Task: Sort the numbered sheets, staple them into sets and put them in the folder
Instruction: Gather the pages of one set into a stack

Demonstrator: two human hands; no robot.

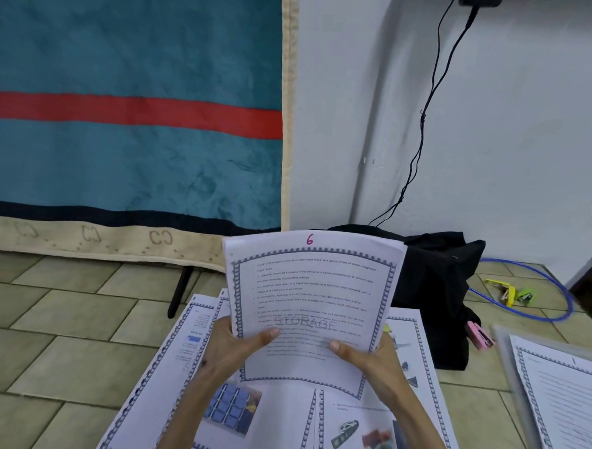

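Observation:
I hold a sheaf of printed sheets (310,293) upright in front of me; the top page bears a pink handwritten 6 and a grey STORAGE watermark. My left hand (233,349) grips its lower left edge, thumb on the front. My right hand (370,357) grips the lower right edge the same way. Below them several bordered sheets (277,422) with pictures lie spread on the floor. A pink stapler (480,336) lies to the right. At the far right a sheet marked 1 (567,393) rests on a clear folder (507,359).
A black bag (436,276) sits behind the sheets by the white wall, with a black cable (423,128) hanging down to it. Yellow and green staplers (510,292) lie inside a blue cable loop (557,317). A teal blanket (133,95) hangs at left over a tiled floor (42,331).

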